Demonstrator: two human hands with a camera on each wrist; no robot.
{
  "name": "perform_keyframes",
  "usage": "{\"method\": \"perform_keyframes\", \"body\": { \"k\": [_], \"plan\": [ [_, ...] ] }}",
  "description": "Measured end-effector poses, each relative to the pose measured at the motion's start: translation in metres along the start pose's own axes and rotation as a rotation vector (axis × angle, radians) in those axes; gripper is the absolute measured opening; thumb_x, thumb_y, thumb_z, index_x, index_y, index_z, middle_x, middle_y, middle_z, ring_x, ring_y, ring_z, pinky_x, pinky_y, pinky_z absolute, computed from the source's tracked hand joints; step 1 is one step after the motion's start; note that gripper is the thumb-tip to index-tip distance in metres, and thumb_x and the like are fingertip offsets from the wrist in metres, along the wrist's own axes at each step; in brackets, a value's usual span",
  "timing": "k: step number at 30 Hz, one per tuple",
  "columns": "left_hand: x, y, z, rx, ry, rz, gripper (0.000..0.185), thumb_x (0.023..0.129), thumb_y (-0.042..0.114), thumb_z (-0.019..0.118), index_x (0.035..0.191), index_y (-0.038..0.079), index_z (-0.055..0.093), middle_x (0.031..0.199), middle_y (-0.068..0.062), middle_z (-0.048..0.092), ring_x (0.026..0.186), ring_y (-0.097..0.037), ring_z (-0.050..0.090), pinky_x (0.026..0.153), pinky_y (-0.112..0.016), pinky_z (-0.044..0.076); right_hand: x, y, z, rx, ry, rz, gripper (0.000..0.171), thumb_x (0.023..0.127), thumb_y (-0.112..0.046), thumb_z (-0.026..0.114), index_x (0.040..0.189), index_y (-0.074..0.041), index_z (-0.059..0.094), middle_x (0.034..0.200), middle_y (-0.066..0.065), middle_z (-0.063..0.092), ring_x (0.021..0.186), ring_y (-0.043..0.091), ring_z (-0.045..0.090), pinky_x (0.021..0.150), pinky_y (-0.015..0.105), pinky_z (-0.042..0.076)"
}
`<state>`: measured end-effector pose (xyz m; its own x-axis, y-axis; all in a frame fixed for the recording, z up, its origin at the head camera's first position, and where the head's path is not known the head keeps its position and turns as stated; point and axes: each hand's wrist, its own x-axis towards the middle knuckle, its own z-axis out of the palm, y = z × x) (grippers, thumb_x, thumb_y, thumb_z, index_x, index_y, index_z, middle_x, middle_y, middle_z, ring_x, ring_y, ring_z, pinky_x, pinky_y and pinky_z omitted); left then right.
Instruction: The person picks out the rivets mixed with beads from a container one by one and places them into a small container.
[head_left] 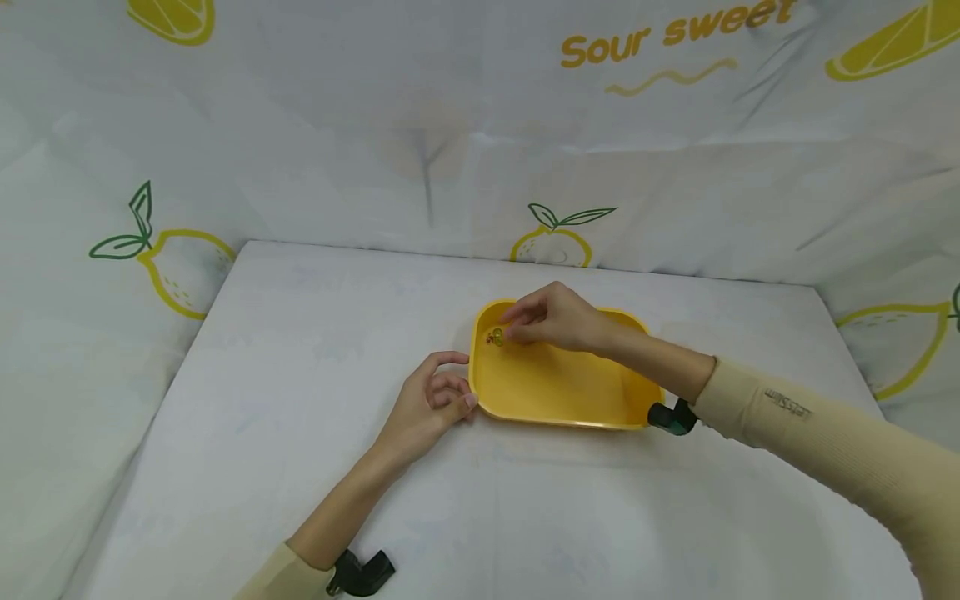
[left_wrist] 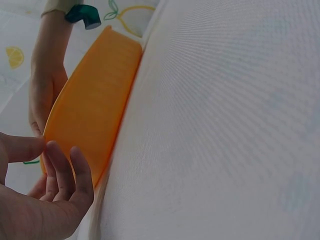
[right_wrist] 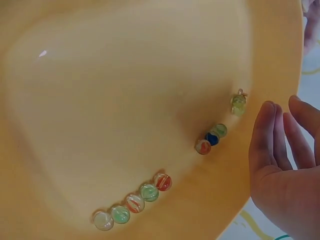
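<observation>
Five glass marbles [right_wrist: 134,203] in a close line inside the yellow tray [head_left: 558,383], on the floor beside one wall: clear, pale green, clear with an orange-red swirl, green again, then red-streaked. Farther along that side, a tight trio [right_wrist: 212,139] of orange-red, deep blue and pale green, glossy and rounded like the rest. Beyond, near the left end of the tray in the head view, a small yellow-green cluster [right_wrist: 238,104] with a reddish bit at its tip, too blurred for a count. Right hand [head_left: 562,321] over the tray, just beside this cluster, with fingers gently bent, thumb and fingertips apart. Left hand [head_left: 423,408] outside the tray's left end, touching the rim with thumb and index finger well separated, other fingers loosely bent; impossible to tell whether clamped or merely resting. On the right beige sleeve [head_left: 840,442], small dark print, seemingly "Let's Slim". On the white backdrop [head_left: 337,125], "Sour sweet" in orange lettering [head_left: 676,33], among yellow lemon prints [head_left: 176,17]. Beneath the shallow, round-cornered tray, a white tabletop [head_left: 300,350].
</observation>
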<state>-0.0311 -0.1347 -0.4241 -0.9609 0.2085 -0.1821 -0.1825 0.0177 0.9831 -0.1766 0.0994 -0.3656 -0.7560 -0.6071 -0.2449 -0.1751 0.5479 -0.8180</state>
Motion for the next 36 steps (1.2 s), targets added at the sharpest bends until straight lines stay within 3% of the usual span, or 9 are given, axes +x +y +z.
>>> {"method": "perform_keyframes", "body": {
  "k": [7, 16, 23, 36],
  "plan": [
    [-0.001, -0.001, -0.001, 0.005, 0.002, -0.001, 0.055, 0.098, 0.000, 0.071, 0.148, 0.007, 0.050, 0.098, -0.006, 0.069, 0.083, -0.030, 0.072, 0.082, -0.025, 0.060, 0.008, 0.000, 0.009, 0.017, -0.048, 0.010, 0.026, 0.095, -0.007, 0.082, 0.119, 0.004, 0.080, 0.105, 0.020, 0.084, 0.095, 0.030, 0.082, 0.082, 0.028, 0.067],
    [-0.001, -0.002, -0.001, 0.010, 0.003, 0.003, 0.055, 0.098, 0.001, 0.072, 0.147, 0.008, 0.051, 0.098, -0.006, 0.070, 0.083, -0.030, 0.072, 0.082, -0.024, 0.059, 0.010, 0.000, 0.013, -0.016, -0.060, 0.007, 0.023, 0.096, -0.003, 0.079, 0.118, 0.005, 0.080, 0.107, 0.019, 0.084, 0.094, 0.027, 0.083, 0.079, 0.022, 0.064],
    [-0.001, -0.002, -0.001, 0.010, 0.007, 0.005, 0.055, 0.098, 0.001, 0.073, 0.148, 0.008, 0.051, 0.098, -0.007, 0.070, 0.083, -0.031, 0.072, 0.082, -0.024, 0.059, 0.014, 0.002, 0.017, 0.018, -0.053, 0.014, 0.022, 0.097, -0.002, 0.078, 0.118, 0.007, 0.079, 0.108, 0.019, 0.084, 0.092, 0.022, 0.082, 0.077, 0.019, 0.062],
    [0.000, -0.001, -0.002, 0.005, -0.001, 0.012, 0.055, 0.098, 0.002, 0.072, 0.148, 0.009, 0.051, 0.098, -0.007, 0.070, 0.084, -0.029, 0.071, 0.082, -0.025, 0.059, 0.018, 0.005, 0.027, 0.071, -0.060, 0.081, 0.023, 0.097, -0.002, 0.078, 0.118, 0.007, 0.078, 0.106, 0.023, 0.083, 0.083, 0.017, 0.081, 0.079, 0.030, 0.067]
  ]
}}
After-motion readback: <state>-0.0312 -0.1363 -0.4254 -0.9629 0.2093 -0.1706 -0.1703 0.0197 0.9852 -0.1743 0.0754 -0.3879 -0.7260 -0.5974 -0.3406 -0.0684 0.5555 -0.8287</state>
